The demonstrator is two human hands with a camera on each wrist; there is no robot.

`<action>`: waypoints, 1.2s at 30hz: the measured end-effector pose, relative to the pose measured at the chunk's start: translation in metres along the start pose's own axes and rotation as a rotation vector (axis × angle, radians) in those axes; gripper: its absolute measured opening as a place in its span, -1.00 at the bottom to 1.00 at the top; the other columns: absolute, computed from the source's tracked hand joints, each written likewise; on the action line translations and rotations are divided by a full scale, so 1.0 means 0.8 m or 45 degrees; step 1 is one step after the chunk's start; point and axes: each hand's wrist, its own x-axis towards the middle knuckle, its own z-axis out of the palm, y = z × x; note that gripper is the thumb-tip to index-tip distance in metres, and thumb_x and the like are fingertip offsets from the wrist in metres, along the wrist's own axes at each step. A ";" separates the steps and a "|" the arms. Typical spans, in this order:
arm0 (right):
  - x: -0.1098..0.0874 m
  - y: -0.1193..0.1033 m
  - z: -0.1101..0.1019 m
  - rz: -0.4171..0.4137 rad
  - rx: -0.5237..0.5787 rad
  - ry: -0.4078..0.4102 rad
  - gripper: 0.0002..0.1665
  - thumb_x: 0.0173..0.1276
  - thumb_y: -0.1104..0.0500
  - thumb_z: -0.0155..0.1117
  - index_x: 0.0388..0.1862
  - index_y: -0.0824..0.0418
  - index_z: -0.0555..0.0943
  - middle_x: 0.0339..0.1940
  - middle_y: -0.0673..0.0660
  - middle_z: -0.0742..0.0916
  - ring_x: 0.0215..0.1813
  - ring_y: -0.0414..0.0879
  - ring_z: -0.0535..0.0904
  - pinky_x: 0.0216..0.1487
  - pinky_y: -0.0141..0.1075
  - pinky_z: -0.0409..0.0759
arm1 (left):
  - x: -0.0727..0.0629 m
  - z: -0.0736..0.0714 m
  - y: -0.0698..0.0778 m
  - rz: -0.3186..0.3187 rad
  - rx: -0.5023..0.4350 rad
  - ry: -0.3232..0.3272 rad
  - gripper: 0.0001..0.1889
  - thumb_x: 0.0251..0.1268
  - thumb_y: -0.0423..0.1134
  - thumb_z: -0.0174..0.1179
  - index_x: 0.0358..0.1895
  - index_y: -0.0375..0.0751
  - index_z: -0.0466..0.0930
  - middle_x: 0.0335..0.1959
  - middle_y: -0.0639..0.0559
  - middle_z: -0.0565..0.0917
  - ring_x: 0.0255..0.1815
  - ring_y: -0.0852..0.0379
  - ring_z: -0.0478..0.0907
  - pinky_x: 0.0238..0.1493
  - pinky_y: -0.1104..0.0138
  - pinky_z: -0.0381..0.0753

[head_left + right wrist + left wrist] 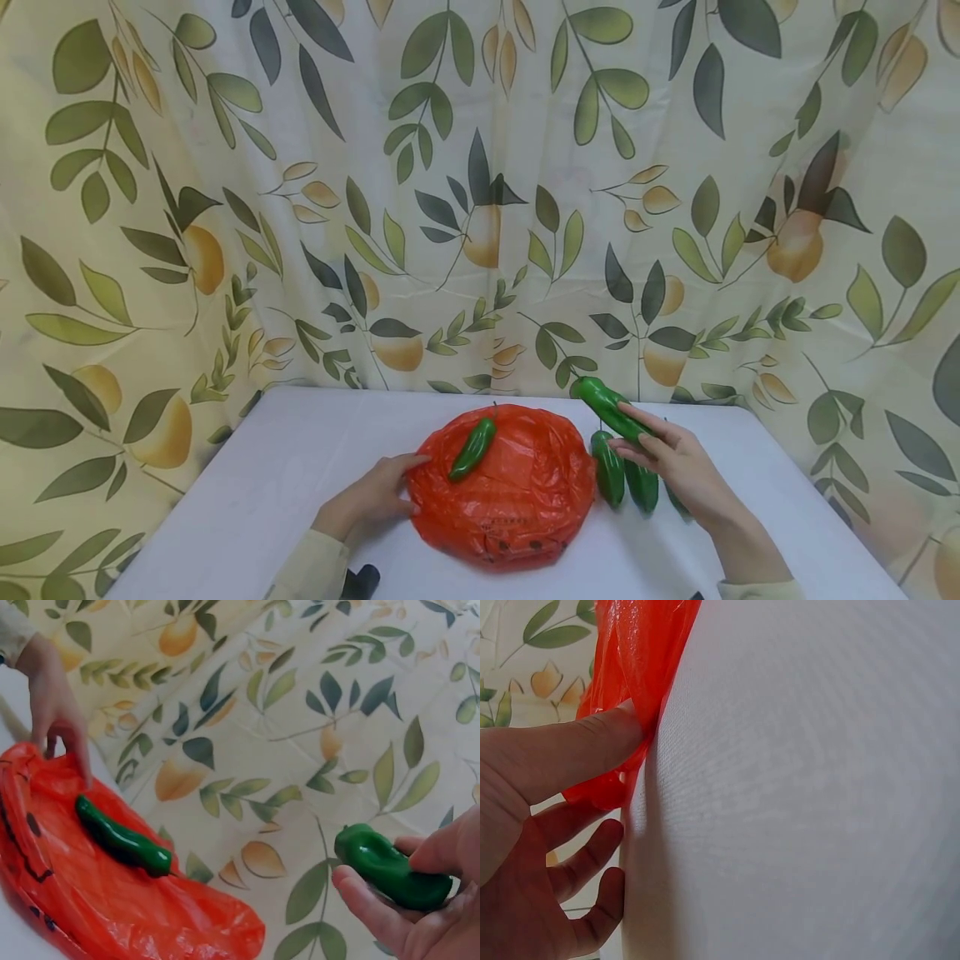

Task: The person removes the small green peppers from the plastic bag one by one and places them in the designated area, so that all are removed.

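Observation:
My right hand (pixel 678 467) holds a green pepper (pixel 603 402) between thumb and fingers, raised above the table to the right of the red plastic bag (pixel 517 500). In the right wrist view the same pepper (pixel 386 866) is pinched near one end. A second green pepper (pixel 472 450) lies on the upper left part of the bag. At the bag's left edge is my left hand (pixel 375 493), its thumb and fingers gripping the plastic. The left wrist view shows the thumb (pixel 577 750) against the bag (pixel 641 667), with the other fingers loosely bent below.
Under and beside my right hand, several more green peppers (pixel 608 471) lie in a row on the white table (pixel 300 450). A dark object (pixel 362 582) sits near my left sleeve. Behind the table hangs a leaf-and-fruit patterned curtain (pixel 450 317).

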 end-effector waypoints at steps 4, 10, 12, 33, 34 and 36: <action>0.000 0.002 -0.005 -0.002 -0.035 0.108 -0.39 0.68 0.22 -0.18 0.63 0.23 0.12 0.49 0.47 0.32 0.03 -0.38 0.68 0.13 -0.53 0.64 | 0.000 0.002 0.000 -0.006 -0.002 0.009 -0.19 0.05 -0.28 0.52 0.45 0.02 0.43 0.41 -0.06 0.48 0.47 -0.21 0.33 0.34 -0.23 0.50; 0.004 0.011 -0.009 0.026 -0.080 0.316 -0.37 0.65 0.12 -0.04 0.61 0.22 0.17 0.49 0.36 0.28 -0.08 -0.47 0.62 0.00 -0.60 0.64 | 0.000 0.003 -0.001 -0.004 -0.004 0.009 -0.19 0.04 -0.28 0.52 0.45 0.03 0.43 0.41 -0.06 0.48 0.47 -0.22 0.33 0.33 -0.23 0.51; 0.006 0.012 -0.011 0.074 -0.086 0.377 -0.38 0.66 0.11 -0.05 0.61 0.18 0.18 0.51 0.35 0.26 -0.09 -0.50 0.60 -0.01 -0.62 0.63 | 0.000 0.003 -0.001 0.000 -0.003 0.009 -0.19 0.05 -0.28 0.52 0.45 0.03 0.43 0.41 -0.06 0.48 0.47 -0.22 0.33 0.34 -0.23 0.50; -0.001 0.016 -0.047 -0.049 0.386 0.437 -0.37 0.63 0.20 -0.03 0.62 0.13 0.17 0.54 0.19 0.18 -0.07 -0.42 0.73 0.05 -0.53 0.68 | 0.000 0.003 -0.004 0.009 0.017 0.003 -0.19 0.06 -0.25 0.52 0.45 0.03 0.42 0.41 -0.05 0.48 0.46 -0.20 0.34 0.35 -0.21 0.51; -0.002 0.016 -0.049 -0.047 0.383 0.436 -0.36 0.63 0.19 -0.02 0.62 0.13 0.16 0.57 0.20 0.14 -0.06 -0.42 0.72 0.05 -0.53 0.68 | 0.000 0.003 -0.004 0.006 0.016 0.002 -0.19 0.06 -0.25 0.52 0.46 0.04 0.42 0.41 -0.04 0.48 0.46 -0.20 0.34 0.35 -0.21 0.51; -0.003 0.017 -0.052 -0.051 0.378 0.433 -0.34 0.63 0.17 -0.01 0.63 0.14 0.14 0.53 0.16 0.20 -0.06 -0.43 0.72 0.05 -0.54 0.68 | 0.000 0.002 -0.003 0.003 0.009 0.001 -0.18 0.06 -0.23 0.52 0.46 0.06 0.41 0.42 -0.03 0.48 0.46 -0.19 0.34 0.35 -0.20 0.51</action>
